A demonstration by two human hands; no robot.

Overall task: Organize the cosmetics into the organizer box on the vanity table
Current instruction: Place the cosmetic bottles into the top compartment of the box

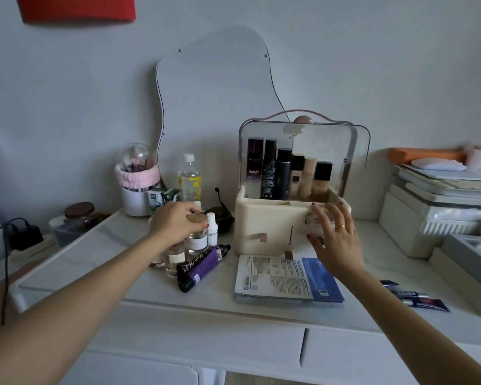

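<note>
On the vanity table (261,315), your left hand (175,222) reaches over a cluster of small bottles left of the organizer box (272,226). Its fingers curl down around the round tan cap of a clear perfume bottle (197,237), gripping it from above. Just beside that bottle stands a small white bottle (212,230), with another clear bottle (176,258) in front, and a purple tube (203,266) lies on its side against them.

Your right hand (336,240) hovers in front of the organizer box with fingers spread apart and straight, holding nothing; whether the fingertips touch the box front, you cannot tell from here. A gold ring (342,226) sits on one finger.

The box's clear lid (345,145) stands raised, and six bottles stand upright in a row in its top compartment: three tall dark ones (270,168) at left, three foundation bottles (310,176) at right.

Flat sheet-mask packets (283,279) lie just in front of the box. Small tubes (417,298) lie near the table's right edge. Behind the bottle cluster stand a water bottle (189,179) and a white brush holder (136,190), before a wavy mirror (214,93).
</note>
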